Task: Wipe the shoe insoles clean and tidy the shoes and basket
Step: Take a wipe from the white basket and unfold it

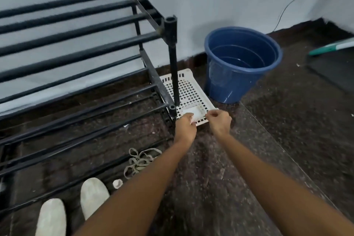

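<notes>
A white perforated basket (188, 92) lies flat on the floor beside the black shoe rack's right leg. A small white cloth (192, 111) rests inside it near the front rim. My left hand (184, 125) is closed over the basket's near left corner, right by the cloth. Fingers curled, my right hand (220, 120) pinches the near rim a little to the right. Two white shoes (93, 197) (51, 216) stand on the floor at the lower left, toes pointing under the rack. Loose beige laces (140, 161) lie just beyond them.
The black tube shoe rack (76, 59) fills the left side, its front post (173, 63) standing over the basket. A blue bucket (242, 63) with water stands behind the basket by the wall. A green-and-white handle (331, 47) lies at far right on the dark speckled floor.
</notes>
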Demonstrator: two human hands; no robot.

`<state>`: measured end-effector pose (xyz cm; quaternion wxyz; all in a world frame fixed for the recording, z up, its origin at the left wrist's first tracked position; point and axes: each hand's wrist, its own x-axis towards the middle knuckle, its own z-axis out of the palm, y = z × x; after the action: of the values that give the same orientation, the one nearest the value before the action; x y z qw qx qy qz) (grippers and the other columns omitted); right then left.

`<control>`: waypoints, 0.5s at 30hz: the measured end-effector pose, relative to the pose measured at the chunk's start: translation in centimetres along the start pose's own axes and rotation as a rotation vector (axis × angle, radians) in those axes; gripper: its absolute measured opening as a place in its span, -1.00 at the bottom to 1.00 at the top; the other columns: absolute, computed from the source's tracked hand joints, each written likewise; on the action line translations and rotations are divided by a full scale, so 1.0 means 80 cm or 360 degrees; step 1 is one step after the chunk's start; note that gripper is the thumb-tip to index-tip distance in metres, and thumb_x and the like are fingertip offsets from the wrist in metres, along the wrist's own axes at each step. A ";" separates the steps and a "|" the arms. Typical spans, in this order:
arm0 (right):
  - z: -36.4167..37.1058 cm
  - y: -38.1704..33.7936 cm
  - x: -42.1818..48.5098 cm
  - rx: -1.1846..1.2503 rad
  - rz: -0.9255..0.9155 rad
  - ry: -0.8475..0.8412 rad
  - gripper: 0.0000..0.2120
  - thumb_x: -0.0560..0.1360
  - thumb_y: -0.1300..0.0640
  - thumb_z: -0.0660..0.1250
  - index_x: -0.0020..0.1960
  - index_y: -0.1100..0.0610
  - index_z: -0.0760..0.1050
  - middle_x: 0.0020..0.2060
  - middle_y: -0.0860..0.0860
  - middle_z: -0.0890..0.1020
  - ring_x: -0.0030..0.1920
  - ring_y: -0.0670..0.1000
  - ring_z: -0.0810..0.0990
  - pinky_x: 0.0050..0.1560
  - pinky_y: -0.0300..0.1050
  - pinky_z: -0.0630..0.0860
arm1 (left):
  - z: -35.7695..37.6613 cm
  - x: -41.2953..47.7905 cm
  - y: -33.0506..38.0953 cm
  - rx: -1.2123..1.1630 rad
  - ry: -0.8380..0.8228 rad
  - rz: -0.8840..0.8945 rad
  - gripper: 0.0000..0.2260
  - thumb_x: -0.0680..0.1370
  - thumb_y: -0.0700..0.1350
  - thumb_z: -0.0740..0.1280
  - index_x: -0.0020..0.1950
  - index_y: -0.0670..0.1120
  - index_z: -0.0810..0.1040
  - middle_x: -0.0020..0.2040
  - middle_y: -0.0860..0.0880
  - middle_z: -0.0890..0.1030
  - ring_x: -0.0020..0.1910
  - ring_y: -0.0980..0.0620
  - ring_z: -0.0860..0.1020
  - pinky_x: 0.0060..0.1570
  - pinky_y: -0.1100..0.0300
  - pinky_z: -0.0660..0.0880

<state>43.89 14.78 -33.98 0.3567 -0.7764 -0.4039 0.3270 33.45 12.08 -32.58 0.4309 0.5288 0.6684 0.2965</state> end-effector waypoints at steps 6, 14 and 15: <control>0.033 0.013 0.055 -0.0107 -0.0088 -0.0082 -0.82 0.46 0.31 0.27 0.01 0.26 0.59 0.00 0.16 0.64 0.03 0.08 0.57 0.11 -0.13 0.46 | 0.034 0.065 -0.013 -0.0099 0.0216 -0.0121 -0.68 0.57 -0.40 0.10 0.28 -0.28 0.45 0.17 -0.17 0.52 0.07 -0.03 0.48 0.00 0.30 0.38; 0.059 0.020 0.088 -0.0694 -0.0493 -0.0135 -0.80 0.49 0.25 0.27 0.07 0.15 0.59 0.09 0.14 0.57 0.10 0.12 0.51 0.15 0.01 0.45 | 0.057 0.112 -0.031 0.0168 0.0232 -0.0009 -0.75 0.54 -0.36 0.14 0.15 -0.26 0.52 0.17 -0.27 0.52 0.18 -0.21 0.47 0.07 0.12 0.38; 0.060 0.019 0.090 -0.0783 -0.0577 -0.0127 -0.79 0.50 0.24 0.27 0.10 0.15 0.58 0.11 0.15 0.55 0.13 0.13 0.47 0.18 -0.01 0.41 | 0.059 0.115 -0.031 0.0109 0.0236 -0.0057 -0.78 0.56 -0.29 0.13 0.11 -0.20 0.51 0.17 -0.25 0.52 0.15 -0.21 0.47 0.06 0.09 0.38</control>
<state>44.01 21.74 -39.39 0.1944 -0.7411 -0.6167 0.1807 35.88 19.97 -39.23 0.3672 0.5078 0.7176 0.3040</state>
